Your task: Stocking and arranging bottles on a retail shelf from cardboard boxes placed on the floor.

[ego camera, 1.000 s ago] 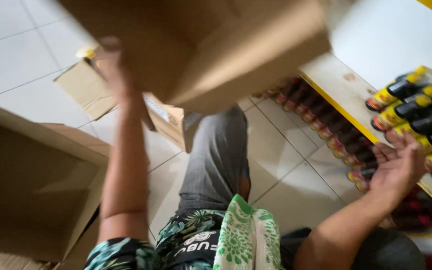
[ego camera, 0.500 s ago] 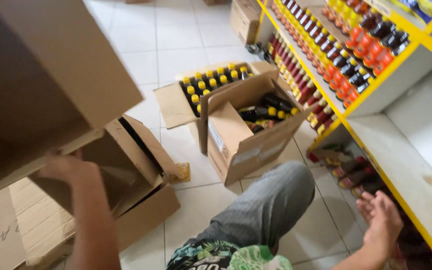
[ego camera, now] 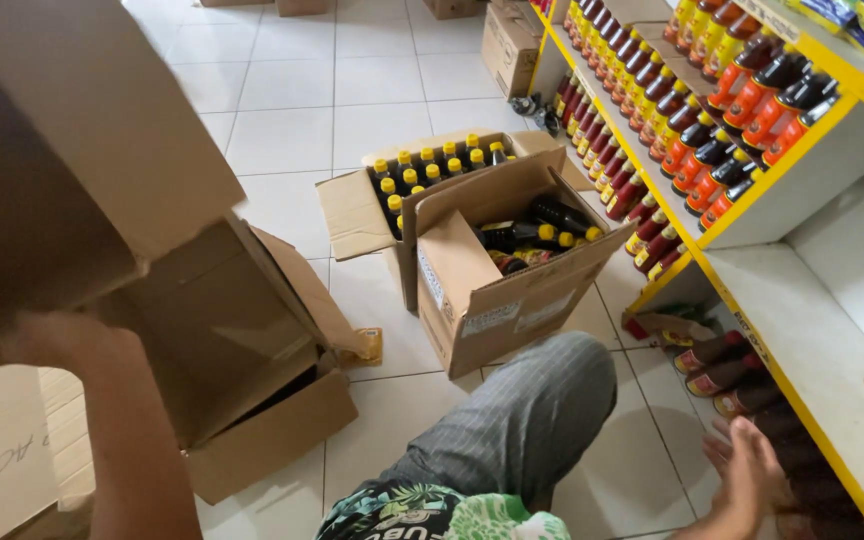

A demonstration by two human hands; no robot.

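Lifting an empty cardboard box [ego camera: 62, 150] up at the left, above the open empty carton [ego camera: 242, 370] on the floor.

Left hand [ego camera: 62, 340] props its underside, fingers blurred, grip unclear; right hand [ego camera: 752, 475] spreads open, holding nothing, by the low shelf [ego camera: 812, 360]. It looks light, stiff but dentable: best held by edges. Right of the carton, two boxes [ego camera: 492, 260] hold yellow-capped dark bottles [ego camera: 422, 165], glassy-looking and likely fragile.

A single head-worn camera looks steeply down and forward from above the person's lap. The bent knee in grey trousers [ego camera: 522, 420] sits at bottom centre, close to the lens. The left hand [ego camera: 62, 340] and a lifted cardboard box [ego camera: 62, 150] loom nearest, filling the upper left. The white tiled floor [ego camera: 292, 110] recedes ahead, and the yellow-edged shelves [ego camera: 752, 270] run along the right edge. No second view shares the scene.
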